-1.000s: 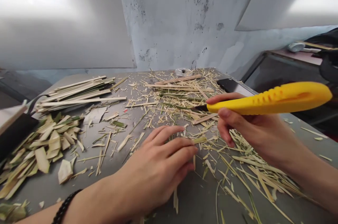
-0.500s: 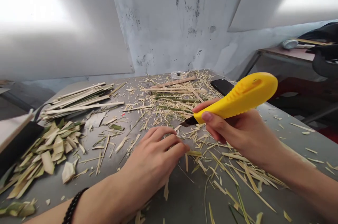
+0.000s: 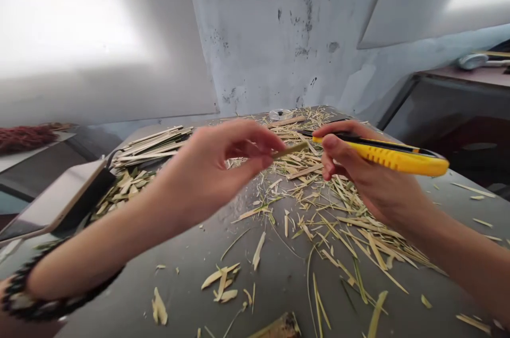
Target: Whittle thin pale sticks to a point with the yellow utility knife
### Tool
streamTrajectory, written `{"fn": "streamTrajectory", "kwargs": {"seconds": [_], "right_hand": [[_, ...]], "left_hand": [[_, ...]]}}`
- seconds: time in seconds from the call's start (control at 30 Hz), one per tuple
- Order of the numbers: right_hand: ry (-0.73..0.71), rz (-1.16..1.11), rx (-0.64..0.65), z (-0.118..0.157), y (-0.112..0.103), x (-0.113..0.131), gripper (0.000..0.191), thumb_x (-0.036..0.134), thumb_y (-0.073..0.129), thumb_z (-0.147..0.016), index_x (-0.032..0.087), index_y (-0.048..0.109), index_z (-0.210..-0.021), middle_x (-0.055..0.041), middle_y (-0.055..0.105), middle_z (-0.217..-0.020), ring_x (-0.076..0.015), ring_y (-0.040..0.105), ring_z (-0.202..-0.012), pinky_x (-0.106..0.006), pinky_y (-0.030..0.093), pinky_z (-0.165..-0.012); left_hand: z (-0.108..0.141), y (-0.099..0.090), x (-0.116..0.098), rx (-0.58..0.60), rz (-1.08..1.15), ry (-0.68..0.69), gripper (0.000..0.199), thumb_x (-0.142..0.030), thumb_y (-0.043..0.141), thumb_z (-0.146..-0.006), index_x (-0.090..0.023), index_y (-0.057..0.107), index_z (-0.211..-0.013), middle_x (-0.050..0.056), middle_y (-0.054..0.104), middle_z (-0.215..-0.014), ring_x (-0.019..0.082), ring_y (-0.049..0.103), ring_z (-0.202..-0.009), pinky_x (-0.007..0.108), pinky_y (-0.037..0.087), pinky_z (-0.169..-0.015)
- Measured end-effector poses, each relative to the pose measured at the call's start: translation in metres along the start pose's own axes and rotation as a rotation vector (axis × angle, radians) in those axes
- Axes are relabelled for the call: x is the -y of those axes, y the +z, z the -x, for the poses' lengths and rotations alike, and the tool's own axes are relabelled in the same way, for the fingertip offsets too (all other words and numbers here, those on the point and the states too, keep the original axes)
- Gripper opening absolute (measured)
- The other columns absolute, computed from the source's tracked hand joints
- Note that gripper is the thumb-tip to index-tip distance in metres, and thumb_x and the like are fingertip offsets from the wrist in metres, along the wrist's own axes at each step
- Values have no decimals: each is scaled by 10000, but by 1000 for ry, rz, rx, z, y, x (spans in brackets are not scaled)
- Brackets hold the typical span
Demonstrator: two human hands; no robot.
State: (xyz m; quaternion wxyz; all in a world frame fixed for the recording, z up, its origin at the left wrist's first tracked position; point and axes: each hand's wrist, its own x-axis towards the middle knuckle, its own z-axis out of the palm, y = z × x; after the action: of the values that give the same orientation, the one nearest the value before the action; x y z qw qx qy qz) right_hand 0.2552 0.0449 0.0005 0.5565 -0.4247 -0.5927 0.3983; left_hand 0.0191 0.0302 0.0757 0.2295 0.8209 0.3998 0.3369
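Between thumb and fingertips, my left hand [image 3: 223, 168] pinches a short greenish bamboo strip [image 3: 292, 150] above the table. My right hand [image 3: 358, 168] is closed around a yellow utility knife [image 3: 392, 156], whose dark blade end points left, close to the strip's free end. I cannot tell whether the blade touches the strip. Below and beyond both hands lie scattered bamboo shavings [image 3: 306, 184]. A thick bamboo piece [image 3: 279, 326] shows at the bottom edge.
Long bamboo strips [image 3: 155, 145] are stacked at the back left, behind a heap of chips [image 3: 123, 189]. A tablet-like device [image 3: 56, 202] stands at the left. A clear round tape roll [image 3: 281, 114] sits near the wall. Another table [image 3: 462, 77] is at the right.
My left hand has risen off the table and now pinches a bamboo strip. The knife has rotated from slanting upward to nearly level. The view has shifted left.
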Motion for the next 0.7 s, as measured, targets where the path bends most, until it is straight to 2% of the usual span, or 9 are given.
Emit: {"fn": "streamTrajectory", "kwargs": {"seconds": [0.07, 0.13, 0.23, 0.33, 0.43, 0.53, 0.57, 0.63, 0.7], "right_hand": [[-7, 12, 10, 2, 1, 0, 321, 547, 697, -910, 261, 675, -1052, 29, 590, -708, -119, 578, -606, -273, 477, -585], [6, 40, 49, 6, 4, 0, 344, 552, 671, -929, 264, 652, -1114, 35, 584, -707, -121, 583, -615, -268, 489, -594], [29, 70, 144, 13, 11, 0, 440, 501, 696, -927, 289, 555, -1286, 21, 634, -819, -147, 625, -689, -286, 543, -642], [29, 42, 228, 20, 20, -4, 496, 428, 745, -897, 319, 514, -1322, 3, 667, -908, -172, 660, -731, -304, 585, -644], [83, 12, 245, 27, 31, -8, 429, 427, 744, -892, 335, 549, -1263, 14, 647, -846, -174, 668, -663, -288, 589, -549], [143, 143, 194, 38, 39, -8, 320, 445, 723, -907, 329, 579, -1168, 28, 624, -764, -144, 629, -521, -263, 541, -467], [106, 208, 192, 42, 40, -8, 291, 446, 730, -901, 330, 588, -1126, 34, 615, -727, -133, 602, -481, -251, 507, -439], [-56, 277, 268, 49, 37, -9, 230, 454, 747, -878, 333, 607, -1014, 41, 584, -650, -129, 556, -446, -245, 451, -406], [-222, 301, 399, 54, 31, -13, 213, 415, 777, -850, 349, 625, -982, 38, 603, -635, -144, 583, -472, -249, 479, -430]], "left_hand": [[15, -14, 1, -29, 9, -107, 137, -251, 659, -938, -251, 752, -1039, -28, 758, -867, 130, 684, -770, 224, 529, -682], [36, -20, 13, -36, -15, -192, 127, -272, 662, -938, -258, 751, -1027, -26, 751, -842, 130, 678, -761, 227, 537, -704], [66, -14, 39, 28, -94, -268, 144, -293, 632, -958, -250, 734, -1051, 8, 774, -945, 160, 707, -842, 250, 539, -719], [83, -1, 59, 62, -194, -295, 153, -257, 576, -980, -242, 719, -1033, 21, 767, -963, 176, 707, -885, 244, 526, -677], [89, 9, 64, 73, -201, -220, 184, -171, 524, -987, -238, 695, -1001, 17, 753, -1021, 158, 704, -926, 223, 538, -706], [95, 16, 62, 119, -140, -90, 247, -79, 498, -972, -245, 680, -990, -7, 743, -1029, 112, 709, -912, 183, 547, -800], [97, 18, 62, 143, -122, -48, 260, -64, 500, -965, -249, 679, -1005, -11, 743, -1033, 102, 710, -896, 164, 547, -798], [102, 20, 61, 188, -121, 18, 259, -69, 512, -961, -245, 675, -1061, 0, 745, -1062, 111, 703, -874, 161, 557, -792], [107, 22, 63, 217, -158, 73, 255, -91, 522, -971, -233, 665, -1128, 19, 749, -1097, 142, 692, -882, 193, 571, -802]]}}
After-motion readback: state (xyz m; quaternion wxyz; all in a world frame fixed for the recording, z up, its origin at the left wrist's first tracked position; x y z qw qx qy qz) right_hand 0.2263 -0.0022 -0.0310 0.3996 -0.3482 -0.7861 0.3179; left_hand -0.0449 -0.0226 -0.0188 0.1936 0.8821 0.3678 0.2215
